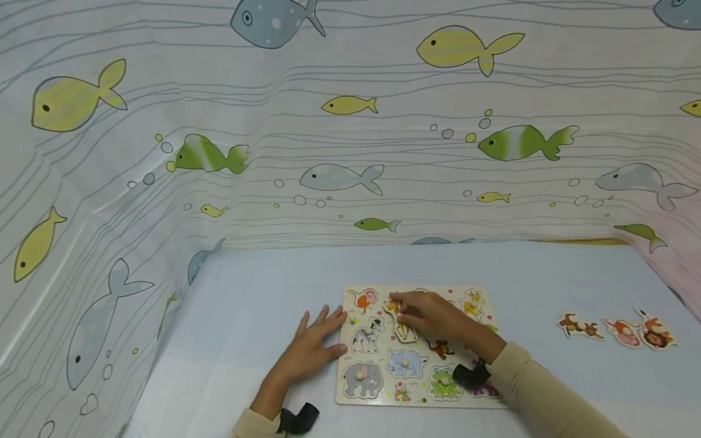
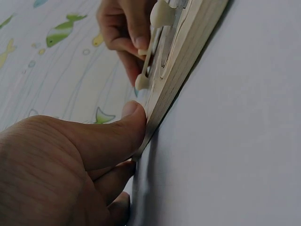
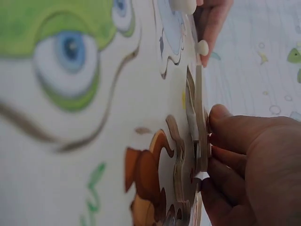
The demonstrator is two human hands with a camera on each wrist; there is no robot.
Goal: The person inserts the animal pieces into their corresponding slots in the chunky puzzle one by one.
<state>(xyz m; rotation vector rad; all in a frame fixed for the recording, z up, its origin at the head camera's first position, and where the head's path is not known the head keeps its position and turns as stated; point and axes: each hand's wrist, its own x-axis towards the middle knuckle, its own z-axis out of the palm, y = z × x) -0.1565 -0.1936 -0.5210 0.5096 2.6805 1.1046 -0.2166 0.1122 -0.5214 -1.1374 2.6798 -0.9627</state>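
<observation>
A wooden peg puzzle board (image 1: 398, 404) with animal pictures lies on the table. My right hand (image 1: 430, 315) pinches a giraffe piece (image 1: 405, 332) over the board's upper middle. Seen from the right wrist, the giraffe piece (image 3: 202, 117) stands edge-on between thumb and fingers, close over the board face. My left hand (image 1: 309, 346) rests at the board's left edge with fingers spread. In the left wrist view its thumb (image 2: 134, 125) touches the board's side. Zebra (image 1: 367, 336), elephant (image 1: 362, 381), hippo (image 1: 404, 363) and frog (image 1: 445, 384) appear on the board near the hands.
Several loose animal pieces lie on the table to the right, among them a brown piece (image 1: 579, 326), a reddish piece (image 1: 622, 332) and a lion (image 1: 657, 335). Fish-patterned sheeting (image 1: 343, 136) rises behind the table and along its left side.
</observation>
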